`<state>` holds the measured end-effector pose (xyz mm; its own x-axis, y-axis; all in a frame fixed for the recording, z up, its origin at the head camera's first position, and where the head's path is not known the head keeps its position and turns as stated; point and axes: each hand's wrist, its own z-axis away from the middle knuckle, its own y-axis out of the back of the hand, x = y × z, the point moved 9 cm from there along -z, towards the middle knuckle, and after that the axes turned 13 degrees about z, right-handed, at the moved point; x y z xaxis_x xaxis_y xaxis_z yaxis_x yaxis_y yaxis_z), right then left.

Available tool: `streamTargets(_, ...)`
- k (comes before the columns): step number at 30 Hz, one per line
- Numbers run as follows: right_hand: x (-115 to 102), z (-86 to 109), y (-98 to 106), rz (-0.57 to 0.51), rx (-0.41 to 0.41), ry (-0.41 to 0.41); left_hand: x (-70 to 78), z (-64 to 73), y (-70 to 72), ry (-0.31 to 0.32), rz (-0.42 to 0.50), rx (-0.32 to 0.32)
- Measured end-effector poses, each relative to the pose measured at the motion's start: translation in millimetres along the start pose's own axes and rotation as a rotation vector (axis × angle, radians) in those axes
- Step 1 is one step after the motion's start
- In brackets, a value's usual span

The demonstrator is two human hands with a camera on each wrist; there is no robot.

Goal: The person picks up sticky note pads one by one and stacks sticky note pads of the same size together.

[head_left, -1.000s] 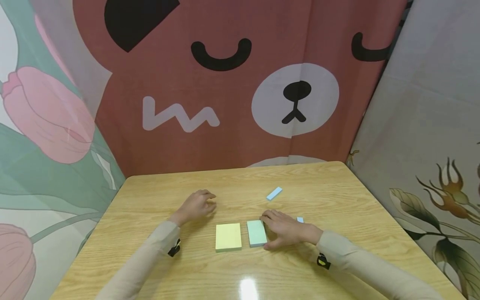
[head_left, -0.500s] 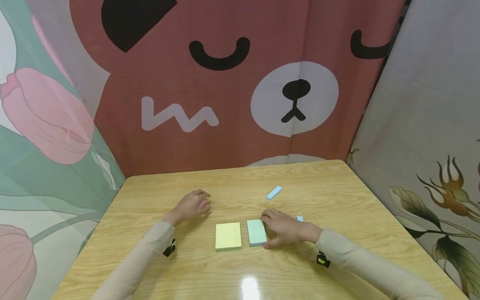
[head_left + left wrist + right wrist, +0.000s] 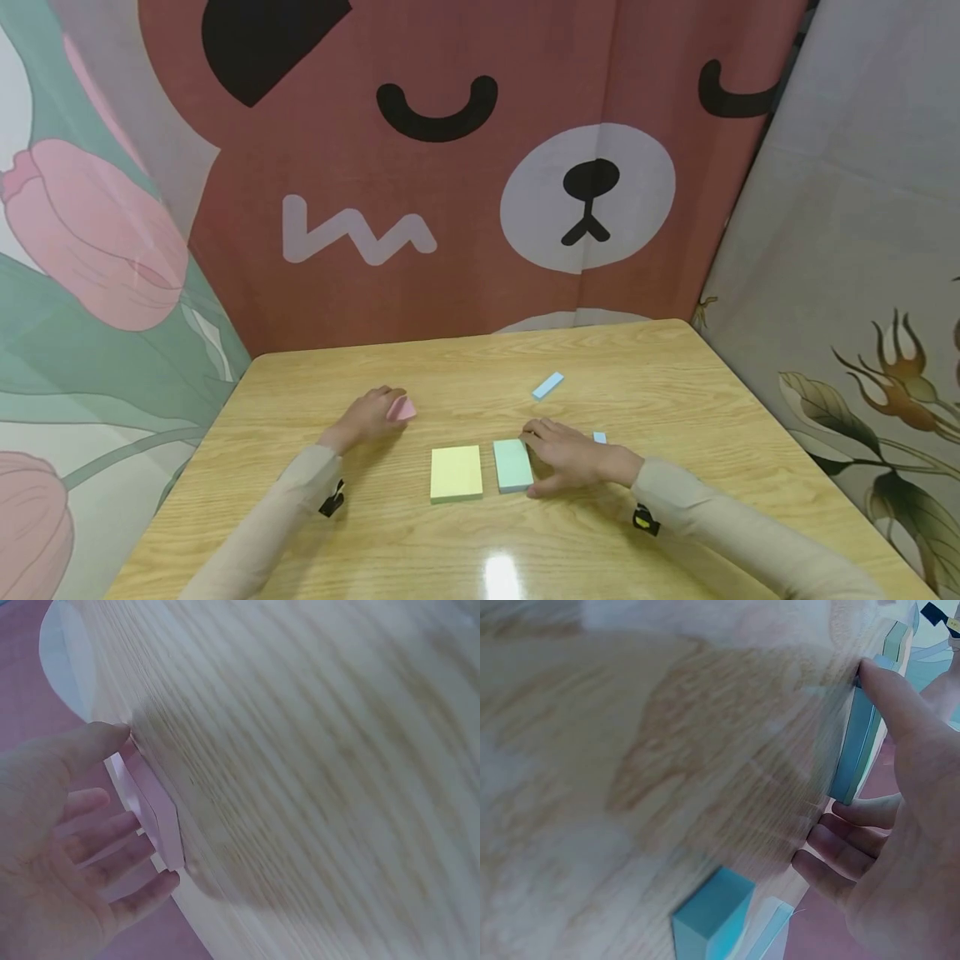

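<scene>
On the table, my left hand (image 3: pixel 367 418) is around a pink sticky note pad (image 3: pixel 403 409). In the left wrist view, the thumb is at one end of the pink pad (image 3: pixel 159 814) and the fingers lie along it. My right hand (image 3: pixel 570 454) holds a light green sticky note pad (image 3: pixel 513 467) by its right side, thumb at the near corner and fingers at the far one. The right wrist view shows that pad's side (image 3: pixel 855 746) as blue with a green band. A yellow square sticky note pad (image 3: pixel 456 473) lies just left of the green one.
A narrow light blue strip-shaped pad (image 3: pixel 548 386) lies farther back on the wooden table (image 3: pixel 337 533). Behind the right hand a small blue block (image 3: pixel 600 438) is partly hidden. Printed curtains (image 3: pixel 465 300) hang behind the table and at both sides.
My left hand has moved left and toward me, lowering to the table, and the pink pad now shows clearly in it. My right hand stays at the green pad.
</scene>
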<state>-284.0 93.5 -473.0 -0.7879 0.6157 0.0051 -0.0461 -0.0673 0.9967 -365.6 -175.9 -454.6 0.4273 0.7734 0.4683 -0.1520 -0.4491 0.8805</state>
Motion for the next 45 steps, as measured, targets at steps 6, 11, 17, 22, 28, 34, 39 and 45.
streamTargets(6, 1, 0.1, -4, 0.003, 0.002, -0.001, -3.2, 1.7, -0.2, 0.007, 0.003, -0.010)
streamTargets(11, 1, 0.1, -3, -0.001, 0.015, 0.002, -0.9, 1.3, 1.4, -0.014, 0.008, -0.002)
streamTargets(17, 1, -0.6, -3, 0.002, 0.009, -0.003, -0.8, -0.6, 2.6, -0.021, -0.014, 0.009)
streamTargets(22, 1, 0.1, -3, -0.007, 0.002, -0.004, -3.4, -3.8, 2.9, -0.008, -0.035, 0.022)
streamTargets(28, 1, -0.1, -3, -0.007, 0.007, -0.002, -3.1, -6.2, 1.8, -0.014, -0.056, 0.034)
streamTargets(34, 1, 0.1, -4, 0.008, 0.013, 0.001, -2.2, -9.0, 0.9, 0.001, -0.074, 0.041)
streamTargets(39, 0, 0.6, -2, 0.019, 0.018, 0.000, -1.5, -10.6, 0.7, 0.000, -0.085, 0.047)
streamTargets(45, -2, 1.0, -3, 0.028, 0.015, 0.002, -1.2, -10.9, -1.4, 0.020, -0.113, 0.024)
